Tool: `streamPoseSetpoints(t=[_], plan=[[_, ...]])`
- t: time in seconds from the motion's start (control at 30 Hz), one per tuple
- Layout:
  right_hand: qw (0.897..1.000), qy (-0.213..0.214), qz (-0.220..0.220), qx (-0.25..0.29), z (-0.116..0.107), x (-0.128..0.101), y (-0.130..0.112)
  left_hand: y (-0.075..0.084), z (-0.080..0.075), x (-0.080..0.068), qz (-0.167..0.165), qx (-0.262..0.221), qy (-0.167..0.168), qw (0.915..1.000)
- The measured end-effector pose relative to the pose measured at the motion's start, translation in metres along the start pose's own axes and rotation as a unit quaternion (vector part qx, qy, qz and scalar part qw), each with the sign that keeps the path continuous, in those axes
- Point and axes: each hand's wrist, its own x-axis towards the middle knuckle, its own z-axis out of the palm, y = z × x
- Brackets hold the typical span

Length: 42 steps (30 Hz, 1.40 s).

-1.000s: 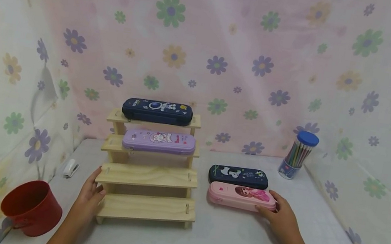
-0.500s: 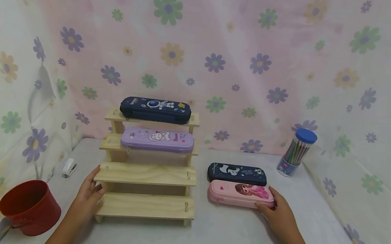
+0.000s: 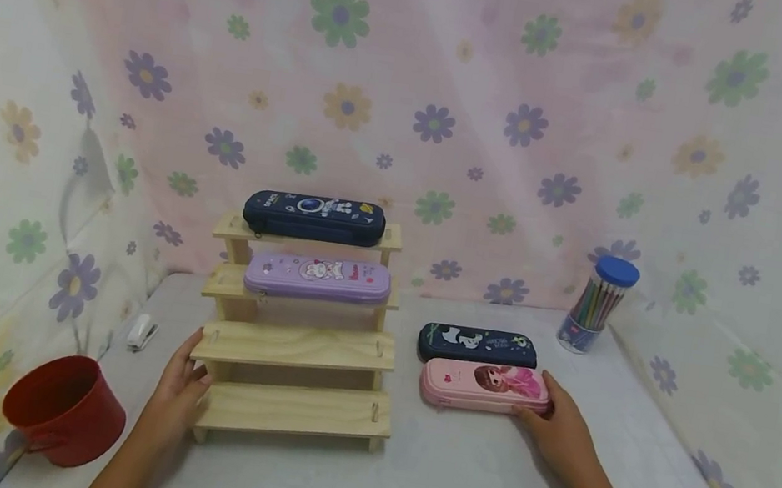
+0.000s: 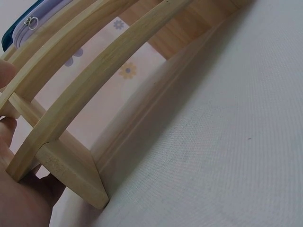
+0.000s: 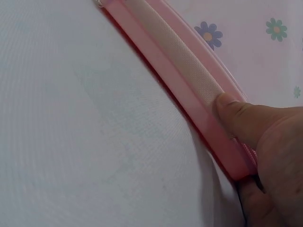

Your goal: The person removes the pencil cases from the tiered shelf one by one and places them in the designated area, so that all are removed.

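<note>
1. Almost nothing has moved; right hand (image 3: 563, 434) pinches pink case (image 3: 479, 386) by its right end; left hand (image 3: 176, 387) grips wooden rack (image 3: 294, 410);
2. dark case (image 3: 477, 347) sits just behind pink case;
3. counter (image 3: 448, 472) spreads between rack and pink case.

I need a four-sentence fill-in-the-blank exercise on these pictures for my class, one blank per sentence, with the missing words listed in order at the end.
1. The pencil case held by the right hand is ____.
2. The wooden rack that the left hand holds has ____ shelves.
3. Counting from the top, the purple case lies on shelf number ____.
4. The lid of the pencil tub is ____.

Missing words: pink; four; two; blue.
</note>
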Motion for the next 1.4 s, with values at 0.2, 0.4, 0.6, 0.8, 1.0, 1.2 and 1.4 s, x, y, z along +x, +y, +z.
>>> streamPoseSetpoints(t=[0.2, 0.4, 0.6, 0.8, 1.0, 1.2, 1.4], plan=[[1.000, -0.001, 0.009, -0.007, 0.001, -0.001, 0.004, -0.001, 0.001, 0.002, 0.012, 0.022, -0.003, 0.9997], [1.000, -0.003, 0.009, 0.002, 0.004, -0.002, 0.003, -0.003, -0.001, 0.002, 0.020, 0.015, -0.005, 0.9997], [0.999, 0.021, 0.036, 0.018, 0.004, -0.009, -0.009, -0.003, -0.003, -0.001, 0.012, 0.021, -0.001, 0.9997], [0.991, 0.104, 0.070, 0.049, 0.012, -0.022, -0.046, -0.004, -0.003, -0.002, 0.026, 0.018, -0.002, 0.9995], [0.993, 0.107, 0.010, 0.055, 0.022, -0.029, -0.078, -0.006, -0.002, -0.001, 0.048, 0.006, -0.011, 0.9988], [0.996, 0.061, -0.046, 0.050, 0.027, -0.032, -0.104, -0.004, -0.002, 0.000, 0.042, 0.008, -0.010, 0.9990], [0.993, 0.025, -0.102, 0.055, 0.033, -0.029, -0.130, -0.003, -0.002, 0.000, 0.039, 0.017, -0.005, 0.9991]])
